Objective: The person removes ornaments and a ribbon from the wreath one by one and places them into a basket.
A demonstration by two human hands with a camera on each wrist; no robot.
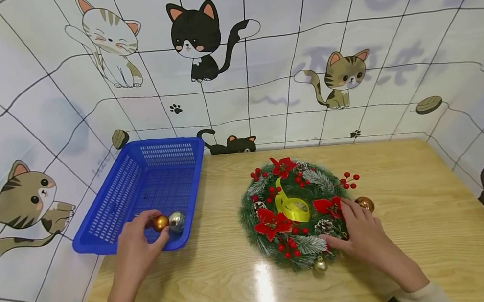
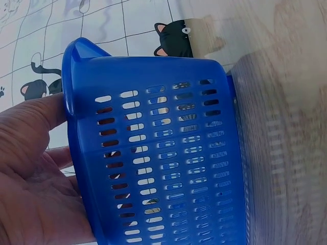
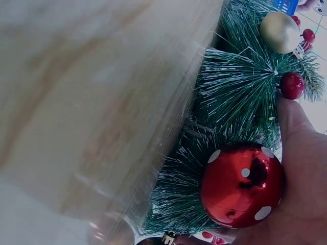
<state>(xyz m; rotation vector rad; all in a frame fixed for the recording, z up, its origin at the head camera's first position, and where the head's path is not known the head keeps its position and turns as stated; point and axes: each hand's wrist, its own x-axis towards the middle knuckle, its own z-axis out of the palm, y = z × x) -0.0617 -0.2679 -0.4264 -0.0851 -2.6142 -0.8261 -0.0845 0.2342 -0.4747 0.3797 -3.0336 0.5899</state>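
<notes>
At the near end of the blue plastic basket [image 1: 135, 145], my left hand [image 1: 138, 240] reaches over the rim and pinches a shiny gold ball ornament [image 1: 160, 223] between thumb and fingers. Beside it in the basket lies a silver ball ornament [image 1: 177, 222]. In the left wrist view, the slotted basket wall [image 2: 163, 148] hides my fingertips. My right hand [image 1: 363, 231] grips the right side of a green Christmas wreath [image 1: 257, 235] with red poinsettias, pine cones and berries. Close to that palm, a red ball with white dots [image 3: 242, 185] shows in the right wrist view.
A curled yellow ribbon [image 1: 294, 209] lies in the wreath's middle. A copper ball [image 1: 365, 204] sits at its right edge, a pale gold ball [image 1: 320, 264] at its near edge. Cat-patterned walls [image 1: 276, 58] enclose the wooden table [image 1: 425, 210] at the back and sides.
</notes>
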